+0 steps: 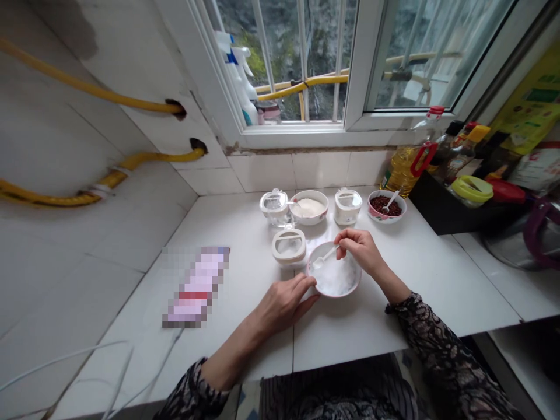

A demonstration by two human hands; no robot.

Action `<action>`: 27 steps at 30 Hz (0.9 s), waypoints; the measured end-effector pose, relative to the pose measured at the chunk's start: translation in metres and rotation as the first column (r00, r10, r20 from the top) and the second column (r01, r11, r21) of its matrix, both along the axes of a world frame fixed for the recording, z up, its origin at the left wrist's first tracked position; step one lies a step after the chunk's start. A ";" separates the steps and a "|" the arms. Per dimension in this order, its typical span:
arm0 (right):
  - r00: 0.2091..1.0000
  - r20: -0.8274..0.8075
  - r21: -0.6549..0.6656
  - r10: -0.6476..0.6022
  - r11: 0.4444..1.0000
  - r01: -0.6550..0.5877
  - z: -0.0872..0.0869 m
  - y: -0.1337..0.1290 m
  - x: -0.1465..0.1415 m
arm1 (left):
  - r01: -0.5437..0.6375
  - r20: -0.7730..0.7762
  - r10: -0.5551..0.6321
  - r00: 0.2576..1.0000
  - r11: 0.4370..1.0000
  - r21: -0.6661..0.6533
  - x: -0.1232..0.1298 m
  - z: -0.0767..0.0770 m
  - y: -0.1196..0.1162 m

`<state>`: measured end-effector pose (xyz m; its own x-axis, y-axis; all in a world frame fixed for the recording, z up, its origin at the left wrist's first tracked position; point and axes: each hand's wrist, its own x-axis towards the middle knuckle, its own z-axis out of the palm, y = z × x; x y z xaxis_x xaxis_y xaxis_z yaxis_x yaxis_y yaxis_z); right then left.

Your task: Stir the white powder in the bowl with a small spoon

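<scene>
A round bowl (335,290) of white grains stands on the white counter in front of me. Against its left rim rests my left hand (286,300), fingertips on the edge and thumb low beside the bowl's side, steadying it. My right hand (359,249) pinches the handle of a small white spoon (320,261) over the bowl; the spoon's head lies at the grains on the left side. Just left of the bowl is a clear lidded jar (289,248). Behind are a second lidded jar (275,207), a bowl of pale powder (310,209) and a third jar (347,207).
At the back right, a bowl of dark red beans (385,207) holds another spoon. An oil bottle (405,166) and several condiment bottles stand beyond it near a black rack (431,204). A blurred-out phone-like object (196,289) with a cable lies on the left.
</scene>
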<state>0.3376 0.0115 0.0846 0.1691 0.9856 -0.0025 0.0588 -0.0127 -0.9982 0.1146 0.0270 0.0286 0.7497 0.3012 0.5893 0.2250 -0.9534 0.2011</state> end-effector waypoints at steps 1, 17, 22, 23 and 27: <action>1.000 -0.016 -0.009 -0.007 1.000 0.007 0.000 0.001 0.001 | 0.003 0.004 -0.003 1.000 1.000 0.000 0.000 0.000 0.000; 0.994 0.077 0.286 -0.075 0.957 0.050 0.003 -0.003 -0.022 | -0.004 0.022 0.004 1.000 1.000 -0.003 0.001 0.000 -0.001; 0.768 0.629 0.506 -0.121 0.814 -0.286 -0.001 -0.006 -0.030 | -0.006 0.012 0.006 1.000 1.000 -0.021 0.000 -0.003 -0.001; 0.735 0.664 0.522 -0.140 0.790 -0.321 -0.001 -0.006 -0.030 | -0.005 0.006 0.005 1.000 1.000 -0.025 0.000 -0.003 -0.001; 0.793 0.564 0.571 -0.231 0.802 -0.173 0.005 -0.010 -0.021 | -0.001 0.011 0.001 1.000 1.000 -0.025 0.000 -0.002 -0.001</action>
